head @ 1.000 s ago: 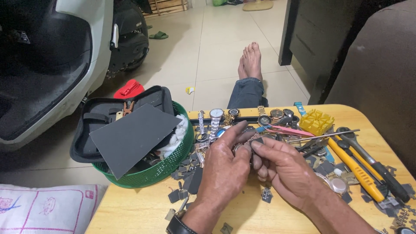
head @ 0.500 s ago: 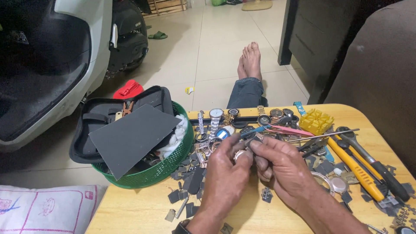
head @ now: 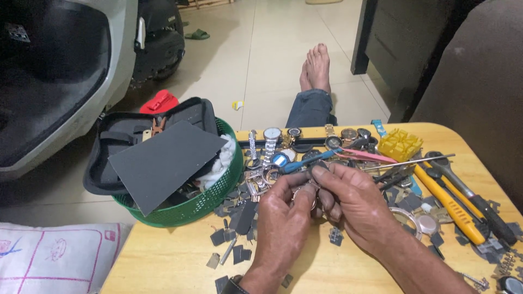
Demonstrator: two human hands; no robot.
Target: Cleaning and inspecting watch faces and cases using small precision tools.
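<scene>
**Small metal part gripped between both hands over a cluttered bench**

Wooden tabletop point(head: 163, 261) is strewn with watches and tools. At its centre, a small ring-like metal part point(head: 305, 191) is pinched between the left hand point(head: 283, 218) and the right hand point(head: 357, 204), fingers closed. A blue-handled tool point(head: 305, 161) lies at twelve o'clock. Fine fitting work appears underway; steady alignment is needed next. The part is mostly hidden by fingers.

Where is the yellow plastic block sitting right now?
In the head view, the yellow plastic block sits at the table's far right edge, beyond the right hand, beside the pink tweezers.
</scene>
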